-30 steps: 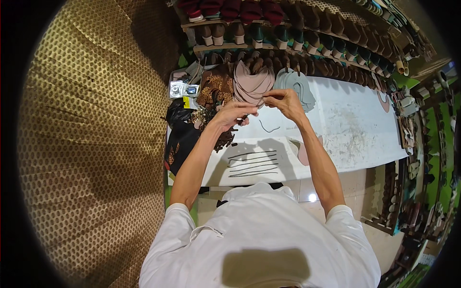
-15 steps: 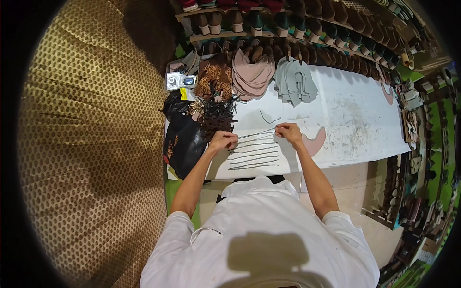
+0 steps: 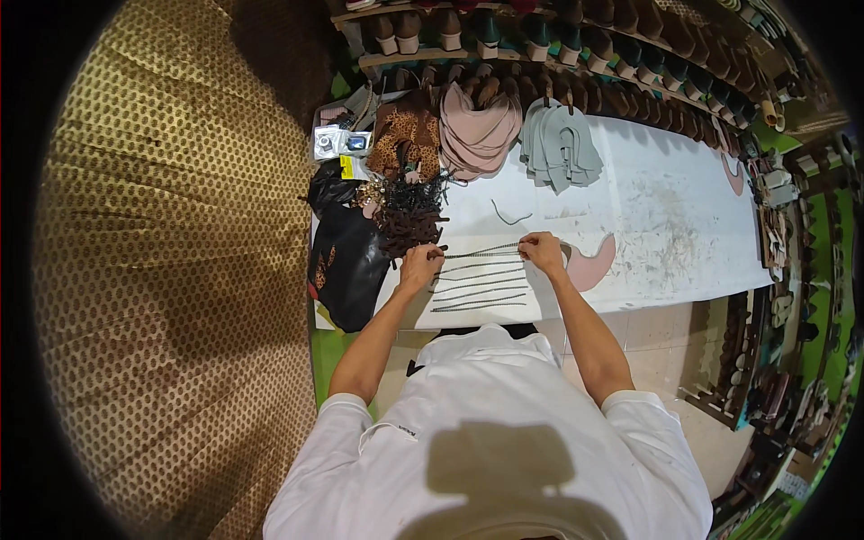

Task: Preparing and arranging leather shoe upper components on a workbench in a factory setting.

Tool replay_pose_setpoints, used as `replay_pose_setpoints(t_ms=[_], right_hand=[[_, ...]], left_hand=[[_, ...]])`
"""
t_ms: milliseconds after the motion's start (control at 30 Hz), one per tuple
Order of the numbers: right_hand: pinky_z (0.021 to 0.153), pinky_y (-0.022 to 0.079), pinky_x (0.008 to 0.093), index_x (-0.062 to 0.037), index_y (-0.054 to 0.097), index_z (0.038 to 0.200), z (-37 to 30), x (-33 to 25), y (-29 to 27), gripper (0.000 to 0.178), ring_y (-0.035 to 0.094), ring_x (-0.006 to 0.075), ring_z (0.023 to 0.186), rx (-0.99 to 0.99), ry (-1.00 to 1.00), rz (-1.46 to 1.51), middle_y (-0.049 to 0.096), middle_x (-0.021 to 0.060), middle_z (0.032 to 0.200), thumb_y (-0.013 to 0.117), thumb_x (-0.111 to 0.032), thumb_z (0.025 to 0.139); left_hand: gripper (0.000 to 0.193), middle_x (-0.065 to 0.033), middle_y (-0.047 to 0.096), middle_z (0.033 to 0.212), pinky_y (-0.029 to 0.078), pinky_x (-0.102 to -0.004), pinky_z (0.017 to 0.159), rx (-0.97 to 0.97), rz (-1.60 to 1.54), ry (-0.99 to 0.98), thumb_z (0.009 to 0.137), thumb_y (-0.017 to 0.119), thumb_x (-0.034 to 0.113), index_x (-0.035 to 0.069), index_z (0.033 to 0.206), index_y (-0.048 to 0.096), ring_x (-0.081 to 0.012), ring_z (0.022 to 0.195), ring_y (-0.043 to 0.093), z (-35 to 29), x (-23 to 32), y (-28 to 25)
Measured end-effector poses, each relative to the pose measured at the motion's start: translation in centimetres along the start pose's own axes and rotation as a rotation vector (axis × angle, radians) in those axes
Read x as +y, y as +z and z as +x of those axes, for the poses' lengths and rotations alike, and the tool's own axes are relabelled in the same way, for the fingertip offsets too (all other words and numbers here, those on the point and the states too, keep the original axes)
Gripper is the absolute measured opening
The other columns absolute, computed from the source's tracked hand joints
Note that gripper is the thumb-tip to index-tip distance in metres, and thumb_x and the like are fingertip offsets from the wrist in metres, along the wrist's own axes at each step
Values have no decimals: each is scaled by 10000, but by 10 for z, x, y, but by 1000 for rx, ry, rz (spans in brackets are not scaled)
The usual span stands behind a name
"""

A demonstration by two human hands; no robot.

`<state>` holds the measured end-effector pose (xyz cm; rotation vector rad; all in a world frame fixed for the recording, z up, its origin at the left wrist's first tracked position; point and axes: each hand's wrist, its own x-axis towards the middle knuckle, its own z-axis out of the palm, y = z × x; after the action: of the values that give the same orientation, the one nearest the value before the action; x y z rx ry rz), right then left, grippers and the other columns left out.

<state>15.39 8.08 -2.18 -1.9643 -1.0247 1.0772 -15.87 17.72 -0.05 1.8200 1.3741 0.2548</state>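
From my remote feed: left hand [image 3: 421, 266] and right hand [image 3: 543, 251] pinch opposite ends of thin dark cord [image 3: 481, 251] over white desk [image 3: 661, 261]; similar strips [image 3: 480, 308] lie nearer the wearer, roughly parallel.

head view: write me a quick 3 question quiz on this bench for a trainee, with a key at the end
1. Multiple choice: what runs between the left hand and the right hand?
a) a leopard-print piece
b) a thin dark cord
c) a green shoe

2. True or false: the stack of grey cut pieces lies to the right of the stack of pink cut pieces.

3. Fill in the colour: the curved flat piece beside the right wrist is ____.

Key: 1 b; 2 true; 3 pink.
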Motion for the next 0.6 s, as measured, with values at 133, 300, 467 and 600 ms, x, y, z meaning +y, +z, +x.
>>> replay_pose_setpoints(t_ms=[133, 300, 467, 600], right_hand=[[657, 595, 311, 41, 788, 957, 1, -1, 3, 229, 728, 173, 639, 41, -66, -94, 755, 135, 733, 721, -130, 820], [692, 598, 349, 10, 799, 975, 10, 13, -2, 256, 750, 253, 651, 153, -120, -342, 763, 164, 761, 651, -159, 851], [853, 591, 449, -9, 800, 1005, 0, -20, -10, 311, 752, 382, 892, 144, -76, -338, 772, 218, 922, 688, -263, 865], [801, 589, 420, -13, 800, 1010, -8, -40, -21, 326, 758, 343, 843, 151, -165, -391, 776, 200, 922, 709, -300, 886]], left_hand=[[268, -141, 786, 951, 580, -402, 808, -22, 25, -66, 819, 772, 256, 85, 1023, 805, -302, 902, 758, -7, 6, -8], [282, -162, 786, 938, 588, -421, 812, -5, 63, -53, 830, 752, 280, 122, 1055, 816, -325, 901, 763, -8, 18, -14], [188, -188, 724, 876, 553, -472, 795, 347, 69, 12, 866, 749, 258, 97, 948, 801, -398, 882, 696, 7, 19, -30], [170, -177, 637, 1044, 477, -488, 921, 714, 154, 111, 905, 732, 202, 110, 1044, 767, -394, 1057, 591, 60, 8, -51]])
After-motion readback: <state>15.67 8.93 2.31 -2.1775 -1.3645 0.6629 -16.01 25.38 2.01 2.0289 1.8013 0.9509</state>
